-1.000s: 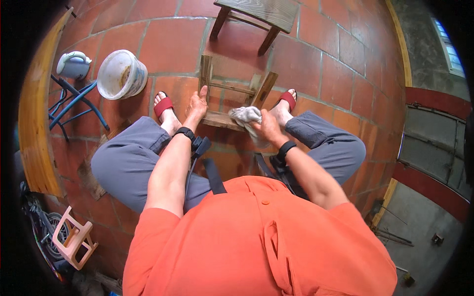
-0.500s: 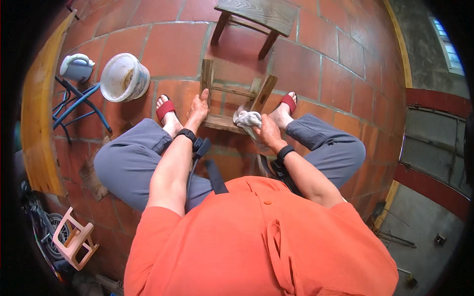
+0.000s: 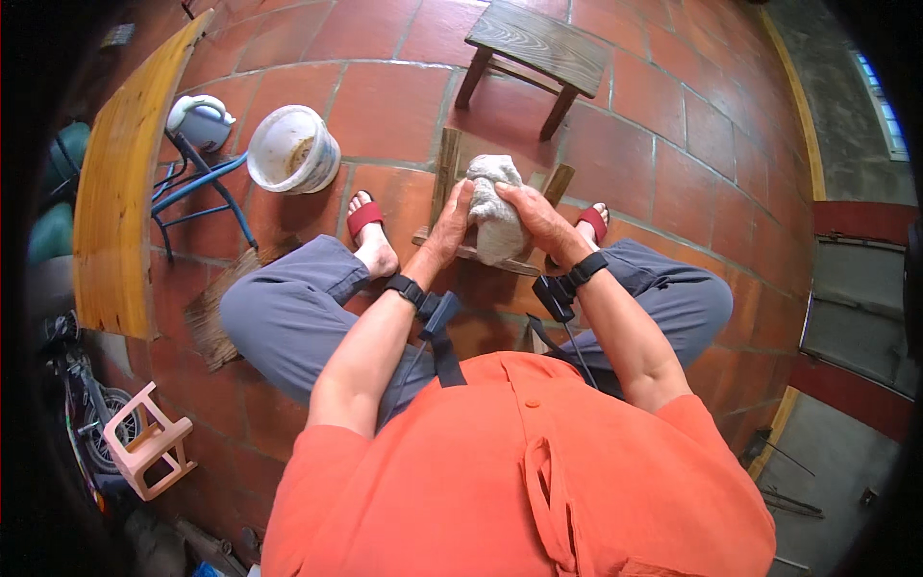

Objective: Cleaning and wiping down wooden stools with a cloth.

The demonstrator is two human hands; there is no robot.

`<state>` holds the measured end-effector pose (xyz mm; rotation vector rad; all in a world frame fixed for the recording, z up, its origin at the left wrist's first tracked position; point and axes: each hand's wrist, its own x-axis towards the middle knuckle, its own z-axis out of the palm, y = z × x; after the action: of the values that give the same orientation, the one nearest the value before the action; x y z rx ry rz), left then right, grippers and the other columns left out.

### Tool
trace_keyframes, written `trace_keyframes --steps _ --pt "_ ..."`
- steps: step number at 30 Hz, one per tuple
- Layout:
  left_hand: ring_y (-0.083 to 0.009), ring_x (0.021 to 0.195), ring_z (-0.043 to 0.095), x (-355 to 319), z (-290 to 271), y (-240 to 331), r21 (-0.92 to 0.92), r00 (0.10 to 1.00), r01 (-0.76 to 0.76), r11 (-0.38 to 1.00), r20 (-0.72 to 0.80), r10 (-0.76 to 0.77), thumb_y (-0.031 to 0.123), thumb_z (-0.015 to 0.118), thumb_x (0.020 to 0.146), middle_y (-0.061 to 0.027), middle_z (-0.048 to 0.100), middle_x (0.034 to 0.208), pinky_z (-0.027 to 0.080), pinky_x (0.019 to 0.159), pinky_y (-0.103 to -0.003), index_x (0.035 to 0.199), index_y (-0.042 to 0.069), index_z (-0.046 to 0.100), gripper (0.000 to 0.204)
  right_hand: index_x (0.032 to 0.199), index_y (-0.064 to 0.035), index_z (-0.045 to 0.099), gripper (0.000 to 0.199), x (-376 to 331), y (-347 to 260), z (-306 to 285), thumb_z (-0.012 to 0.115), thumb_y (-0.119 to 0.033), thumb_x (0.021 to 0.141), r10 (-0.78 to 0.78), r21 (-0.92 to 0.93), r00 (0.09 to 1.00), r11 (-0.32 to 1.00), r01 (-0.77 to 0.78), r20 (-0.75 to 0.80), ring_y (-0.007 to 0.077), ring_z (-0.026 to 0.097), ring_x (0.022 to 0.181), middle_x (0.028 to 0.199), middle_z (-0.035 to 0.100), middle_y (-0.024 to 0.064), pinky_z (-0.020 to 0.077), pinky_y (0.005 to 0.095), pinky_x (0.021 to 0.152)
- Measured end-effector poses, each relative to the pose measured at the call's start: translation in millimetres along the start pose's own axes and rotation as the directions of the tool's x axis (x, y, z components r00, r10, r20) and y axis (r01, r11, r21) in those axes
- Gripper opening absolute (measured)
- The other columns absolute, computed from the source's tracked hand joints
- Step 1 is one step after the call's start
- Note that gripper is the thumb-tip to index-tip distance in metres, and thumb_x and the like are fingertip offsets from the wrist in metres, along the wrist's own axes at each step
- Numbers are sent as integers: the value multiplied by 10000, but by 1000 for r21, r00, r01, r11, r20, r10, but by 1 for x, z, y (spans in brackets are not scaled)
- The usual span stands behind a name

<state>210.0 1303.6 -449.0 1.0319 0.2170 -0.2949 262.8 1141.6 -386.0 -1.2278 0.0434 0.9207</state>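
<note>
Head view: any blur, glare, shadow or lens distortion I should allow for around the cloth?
Head view: the cloth, left hand and right hand look fairly clear, without strong glare; head view: seams between the floor tiles curve and the corners go black; head view: shade lies under the dark stool.

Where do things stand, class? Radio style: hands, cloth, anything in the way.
Left hand and right hand gripping pale cloth. Cloth bunched, blocking view of part of the wooden frame. White bucket apart, to the left.
</note>
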Motion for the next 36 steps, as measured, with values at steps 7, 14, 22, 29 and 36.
trace_keyframes --steps 7,14,22,29,36 --pt "-164 1034 559 -11 -6 15 203 984 -75 976 -142 105 344 723 824 -69 575 1188 459 903 -320 1248 67 508 550 1107 8 556 383 9 34 -17 515 -330 930 -502 -907 865 362 215 5 357 511 1062 1072 562 222 414 429 918" --pt "-349 907 616 28 -18 80 971 619 -71 226 -135 774 182 747 751 -141 557 1067 518 783 -423 1193 140 549 486 1163 88 453 666 12 51 -86 623 -475 851 -526 -767 570 530 -362 -632 445 473 1132 1174 488 334 402 460 963" --pt "-396 1100 493 33 -37 21 988 855 -87 -126 139 499 -41 684 630 -161 432 1232 490 865 -462 1163 223 591 602 1262 135 335 704 52 115 -95 553 -424 895 -505 -708 513 610 -357 -694 495 449 1157 1261 432 370 359 525 997" --pt "-388 1032 504 -18 -37 1 986 922 -88 -145 136 361 -50 708 593 -169 446 1182 489 853 -448 1113 175 599 576 1275 129 299 680 48 106 -82 544 -386 905 -488 -681 492 628 -376 -721 519 434 1148 1225 443 372 360 535 986" --pt "-412 1026 519 -1 -36 22 980 934 -142 -142 180 307 -60 698 554 -217 472 1167 493 848 -454 1122 98 606 597 1227 108 340 623 51 109 -100 559 -370 892 -582 -745 471 577 -335 -663 501 472 1086 1147 480 356 389 546 929"
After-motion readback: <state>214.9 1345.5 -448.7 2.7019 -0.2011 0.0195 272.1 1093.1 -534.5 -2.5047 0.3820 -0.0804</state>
